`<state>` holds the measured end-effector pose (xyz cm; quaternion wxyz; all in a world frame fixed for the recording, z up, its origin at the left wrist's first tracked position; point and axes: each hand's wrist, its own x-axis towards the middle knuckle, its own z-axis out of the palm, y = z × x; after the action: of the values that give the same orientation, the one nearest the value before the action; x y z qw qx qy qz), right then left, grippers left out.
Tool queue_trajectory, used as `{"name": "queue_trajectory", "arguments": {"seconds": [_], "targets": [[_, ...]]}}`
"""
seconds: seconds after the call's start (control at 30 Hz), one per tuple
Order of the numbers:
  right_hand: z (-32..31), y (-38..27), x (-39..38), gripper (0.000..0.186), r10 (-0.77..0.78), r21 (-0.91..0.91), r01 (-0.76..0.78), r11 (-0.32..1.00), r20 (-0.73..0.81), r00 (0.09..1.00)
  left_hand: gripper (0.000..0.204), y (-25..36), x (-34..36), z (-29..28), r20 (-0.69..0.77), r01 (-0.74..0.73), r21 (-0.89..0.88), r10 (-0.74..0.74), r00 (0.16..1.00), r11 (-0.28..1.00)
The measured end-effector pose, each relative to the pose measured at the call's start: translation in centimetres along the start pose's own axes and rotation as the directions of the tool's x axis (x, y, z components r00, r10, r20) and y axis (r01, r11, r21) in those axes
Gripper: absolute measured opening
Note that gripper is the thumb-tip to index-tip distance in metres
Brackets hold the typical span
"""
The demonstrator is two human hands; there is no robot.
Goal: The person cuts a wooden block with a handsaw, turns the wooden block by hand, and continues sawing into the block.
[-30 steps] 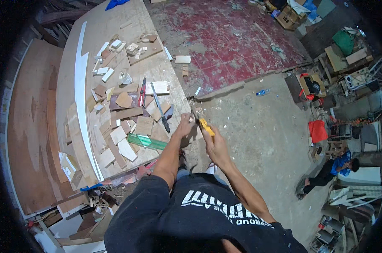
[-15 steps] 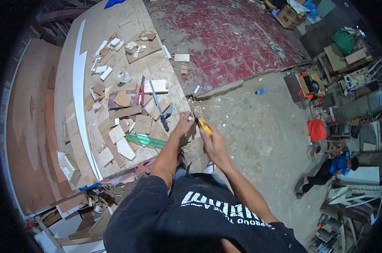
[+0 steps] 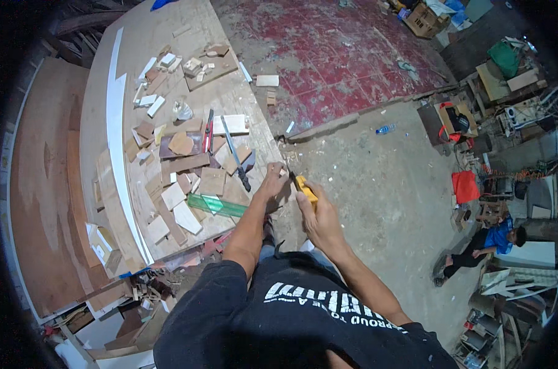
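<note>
At the right edge of the workbench, my left hand is closed, with a small pale piece of wood at its fingertips. Just beside it, past the edge, my right hand grips a yellow-handled tool. Its thin dark blade, seen nearly end-on, points at the bench edge and looks like a saw's. Left of my left hand lie a steel blade with a black handle, a red cutter and a green transparent ruler among wood offcuts.
More offcuts and a board with small blocks sit farther back on the bench. A long white strip runs along its left. The concrete floor has a plastic bottle on it. A person in blue is at far right.
The yellow-handled tool and my right hand have shifted slightly toward me and to the right. My left hand stays at the bench edge. The whole view has moved slightly.
</note>
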<state>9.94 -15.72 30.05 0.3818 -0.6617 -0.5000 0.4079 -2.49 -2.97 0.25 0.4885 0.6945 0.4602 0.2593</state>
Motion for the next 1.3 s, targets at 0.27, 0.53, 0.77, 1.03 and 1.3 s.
{"name": "queue_trajectory", "arguments": {"seconds": [0.27,0.53,0.77,1.03,1.3], "targets": [[-0.1,0.7,-0.7,0.039,-0.057,-0.026,0.055,0.998,-0.063,0.996,0.041,0.0,0.5,0.0,0.014,0.017,0.023,-0.017,1.0,1.0],[-0.7,1.1,-2.2,0.046,-0.093,-0.055,0.092,0.994,-0.027,0.995,0.042,-0.2,-0.4,-0.4,0.014,0.002,0.078,-0.003,1.0,0.997],[1.5,4.8,-0.7,0.037,-0.059,-0.066,0.057,0.996,-0.028,0.998,0.033,1.3,-1.3,-0.2,0.011,-0.01,0.033,0.01,1.0,0.999],[2.4,7.6,-1.1,0.042,-0.134,-0.02,0.133,0.991,-0.118,0.984,0.041,1.9,-0.6,0.6,-0.003,-0.014,0.048,0.014,1.0,0.999],[-0.4,0.0,0.5,0.045,0.011,0.072,-0.012,0.997,0.021,1.0,0.034,1.5,-0.3,0.6,-0.005,-0.087,0.064,0.088,0.996,0.994]]}}
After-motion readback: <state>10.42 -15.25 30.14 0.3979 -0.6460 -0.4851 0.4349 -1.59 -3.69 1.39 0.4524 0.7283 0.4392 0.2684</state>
